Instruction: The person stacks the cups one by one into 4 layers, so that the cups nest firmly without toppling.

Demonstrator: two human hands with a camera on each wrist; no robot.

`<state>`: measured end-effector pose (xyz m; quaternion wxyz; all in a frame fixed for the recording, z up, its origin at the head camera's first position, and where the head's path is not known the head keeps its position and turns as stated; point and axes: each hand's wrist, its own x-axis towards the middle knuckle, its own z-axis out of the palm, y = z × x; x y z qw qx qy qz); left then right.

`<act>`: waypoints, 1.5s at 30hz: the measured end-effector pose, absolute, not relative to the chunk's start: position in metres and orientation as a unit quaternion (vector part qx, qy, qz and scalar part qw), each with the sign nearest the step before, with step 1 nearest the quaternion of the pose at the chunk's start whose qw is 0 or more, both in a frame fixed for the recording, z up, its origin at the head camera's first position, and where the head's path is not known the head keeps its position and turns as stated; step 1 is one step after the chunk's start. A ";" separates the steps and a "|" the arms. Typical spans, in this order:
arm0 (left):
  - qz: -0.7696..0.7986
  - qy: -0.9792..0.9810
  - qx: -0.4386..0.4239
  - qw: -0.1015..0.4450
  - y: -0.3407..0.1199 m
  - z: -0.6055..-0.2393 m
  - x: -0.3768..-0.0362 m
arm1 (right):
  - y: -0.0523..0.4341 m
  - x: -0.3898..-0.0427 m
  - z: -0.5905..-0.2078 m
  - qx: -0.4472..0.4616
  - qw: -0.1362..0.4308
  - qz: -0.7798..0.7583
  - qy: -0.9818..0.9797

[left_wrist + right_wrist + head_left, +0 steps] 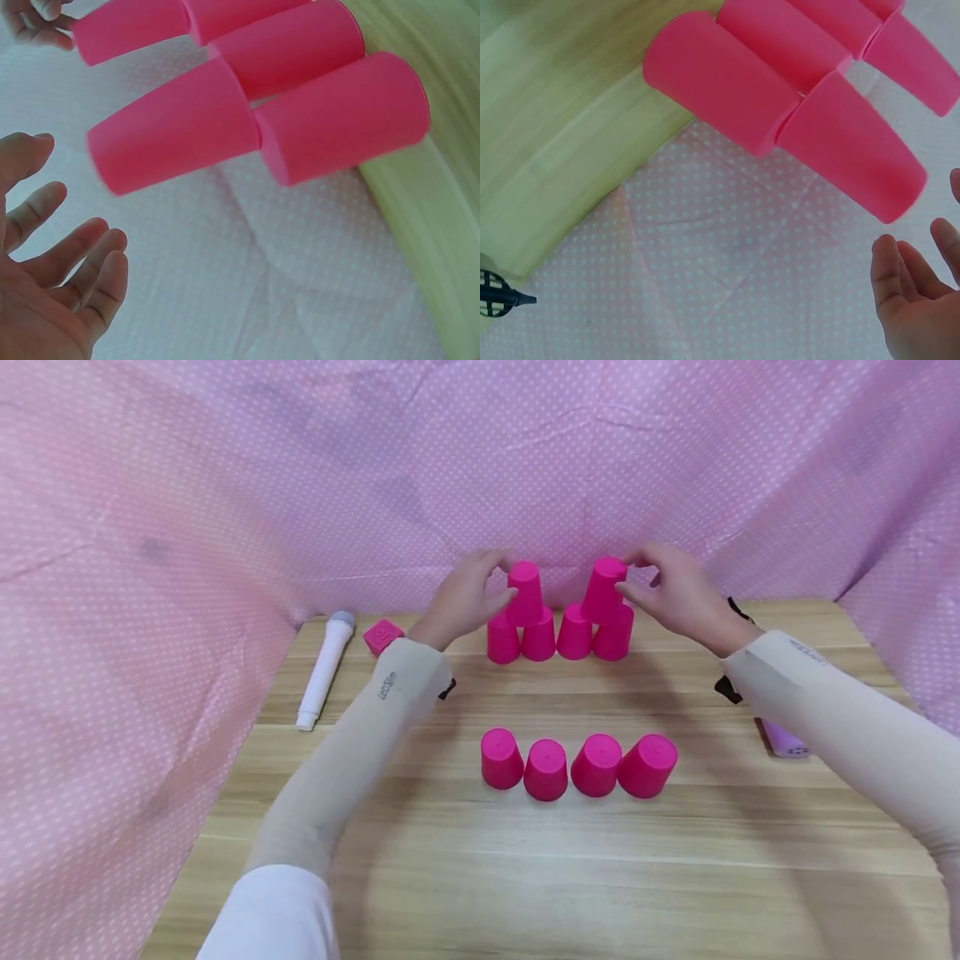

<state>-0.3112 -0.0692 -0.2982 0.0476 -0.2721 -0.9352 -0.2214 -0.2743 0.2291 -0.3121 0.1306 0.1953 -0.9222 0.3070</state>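
Four pink cups stand upside down in a row at the back of the table, and two more cups sit on top of them. My left hand [461,599] is beside the left upper cup [525,596], fingers spread and a gap showing between them and the cup [176,127] in the left wrist view. At the right upper cup [604,592], my right hand [681,596] has its thumb and fingers parted around the side. The right wrist view shows its fingertips [886,255] just off the end of that cup [855,150].
Nearer the front, several pink cups [546,770] stand upside down in a row. A white microphone [326,670] and a pink cube [382,636] lie at the left. A purple object [783,739] is partly hidden by the right forearm. Pink dotted cloth [480,460] hangs behind the table.
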 end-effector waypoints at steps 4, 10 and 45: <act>-0.218 -0.920 -0.315 0.085 -0.087 -0.295 -0.293 | 0.235 -0.256 -0.314 0.224 0.177 0.289 -0.914; -0.199 -0.880 -0.415 0.113 -0.105 -0.298 -0.252 | 0.229 -0.220 -0.324 0.319 0.228 0.288 -0.874; -0.204 -0.883 -0.416 -0.073 -0.128 -0.369 -0.161 | 0.156 -0.133 -0.364 0.412 -0.035 0.220 -0.883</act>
